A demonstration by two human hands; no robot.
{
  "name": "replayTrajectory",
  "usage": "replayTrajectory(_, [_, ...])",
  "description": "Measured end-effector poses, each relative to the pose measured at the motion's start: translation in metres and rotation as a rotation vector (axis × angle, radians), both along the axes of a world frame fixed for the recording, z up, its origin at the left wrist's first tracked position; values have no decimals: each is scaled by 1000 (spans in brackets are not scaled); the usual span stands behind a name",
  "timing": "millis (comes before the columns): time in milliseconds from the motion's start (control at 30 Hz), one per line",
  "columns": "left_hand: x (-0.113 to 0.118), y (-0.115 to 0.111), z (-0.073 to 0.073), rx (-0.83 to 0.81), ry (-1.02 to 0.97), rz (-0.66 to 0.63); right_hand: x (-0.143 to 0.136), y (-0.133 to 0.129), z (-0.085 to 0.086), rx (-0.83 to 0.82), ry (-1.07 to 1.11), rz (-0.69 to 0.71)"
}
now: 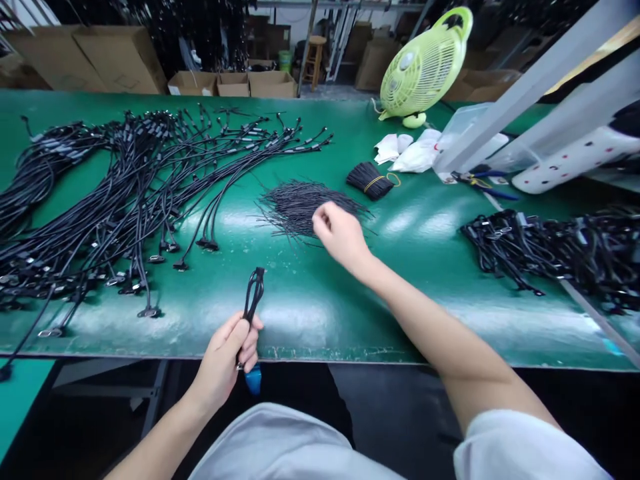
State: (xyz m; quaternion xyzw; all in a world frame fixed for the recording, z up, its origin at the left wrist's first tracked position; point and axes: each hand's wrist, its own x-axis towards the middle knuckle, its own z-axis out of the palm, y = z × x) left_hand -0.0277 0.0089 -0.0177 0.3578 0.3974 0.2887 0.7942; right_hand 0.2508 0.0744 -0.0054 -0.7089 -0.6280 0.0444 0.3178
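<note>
My left hand [234, 343] is closed around a folded black cable [254, 293], its looped end standing up above the fingers near the table's front edge. Over the right part of a loose pile of thin black twist ties [295, 207] is my right hand [340, 233], thumb and fingers pinched together. Whether a tie sits between those fingertips is hidden. Behind the pile lies a bundle of black ties [370, 180] bound with a yellow band. Many loose black cables with connectors [125, 173] spread across the left of the table.
Folded cables [555, 250] are heaped at the right. A green fan [423, 67], white crumpled bags [417, 152] and pliers [483, 181] stand or lie farther back, beside a slanted grey post [530, 83]. Cardboard boxes [120, 60] are beyond the green table [400, 300].
</note>
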Motion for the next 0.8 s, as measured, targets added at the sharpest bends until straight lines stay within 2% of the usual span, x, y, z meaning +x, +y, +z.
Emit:
replayTrajectory(133, [4,-5,2,68,-84,10,-75,-77,-2,-306,350,380])
replayTrajectory(200, [0,-7,-2,146,-62,26,-102,-106,-7,-339,357,447])
replayTrajectory(267, [-6,-10,-8,272,28,25,-119,-122,-11,-195,167,443])
replayTrajectory(333, [-13,-14,-12,458,174,-6,-128,-127,-10,42,-173,477])
replayTrajectory(433, [-24,-18,-15,681,363,-94,-132,-120,2,335,-634,671])
replayTrajectory(500, [-31,-20,-15,630,405,-170,-132,-114,14,425,-793,839])
replayTrajectory(567, [-36,-22,-13,459,353,-218,-133,-109,24,439,-895,936])
replayTrajectory(667, [-42,-24,-7,242,162,-212,-138,-106,32,423,-1046,967])
replayTrajectory(733, [-43,-26,-4,172,87,-211,-143,-108,32,429,-1156,1008])
replayTrajectory(800, [-42,-30,-3,160,114,-214,-149,-112,29,419,-1229,1040])
